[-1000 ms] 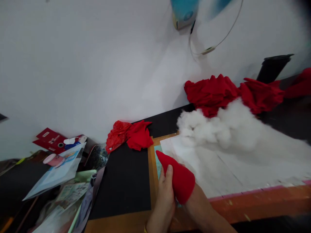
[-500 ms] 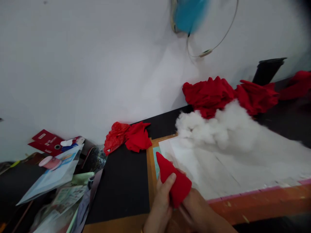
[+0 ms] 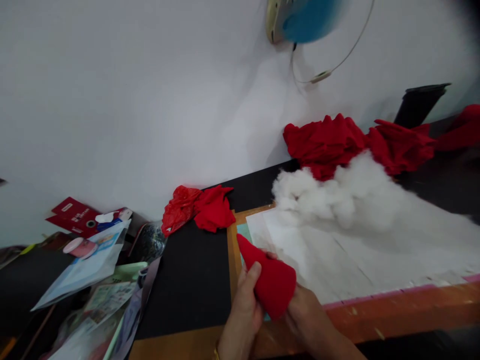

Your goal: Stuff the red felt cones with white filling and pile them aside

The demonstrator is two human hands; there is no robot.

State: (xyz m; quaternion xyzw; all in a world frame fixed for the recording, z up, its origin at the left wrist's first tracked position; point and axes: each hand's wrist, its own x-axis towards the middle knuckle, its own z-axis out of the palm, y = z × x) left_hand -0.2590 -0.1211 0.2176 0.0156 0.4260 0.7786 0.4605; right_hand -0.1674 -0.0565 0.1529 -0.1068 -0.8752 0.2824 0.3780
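Observation:
A red fabric cone (image 3: 274, 284) is held low in front of me, its pointed tip toward the upper left and its wide end toward the lower right. My left hand (image 3: 247, 295) is closed on its left side, thumb pressed on the front and other fingers behind. At the wide end is my right hand (image 3: 305, 312); its fingers are hidden by the cloth, and whether they are inside or behind it I cannot tell. A heap of fluffy white stuffing (image 3: 337, 197) lies beyond, on a white sheet (image 3: 318, 267).
Crumpled red fabric (image 3: 326, 142) is piled along the wall behind the stuffing. A smaller red cloth (image 3: 214, 210) lies beside a red plastic bag (image 3: 180, 207). On the left are a pink spool (image 3: 80, 247), a red box (image 3: 75, 215) and a cluttered tray (image 3: 112, 335). A blue-bladed fan (image 3: 311, 20) hangs above.
The cone has turned slightly, its tip shifting left and its wide end facing me more. My right hand has moved a little farther behind the cloth. The camera view has shifted slightly.

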